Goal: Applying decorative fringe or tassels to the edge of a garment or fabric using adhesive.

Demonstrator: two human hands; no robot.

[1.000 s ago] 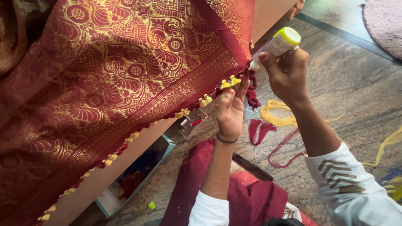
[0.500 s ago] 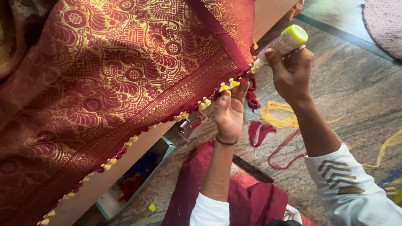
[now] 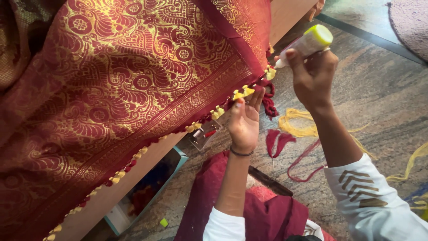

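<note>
Since the earlier frame our right hand [image 3: 312,78] has lifted the glue bottle [image 3: 307,43] a little higher and further right, and the cloth's edge has swung with it. At far left we see the maroon and gold cloth [image 3: 116,98] draped over the bench [image 3: 133,172], its lower edge lined with small yellow tassels [image 3: 218,111]. Our left hand [image 3: 244,121] pinches that edge beside a tassel, fingertips closed on the cloth. Further right, our right hand has its grip closed around the bottle, whose nozzle points at the cloth's corner. Yellow threads [image 3: 296,127] and red threads [image 3: 278,139] lie on the floor [image 3: 383,93] below.
</note>
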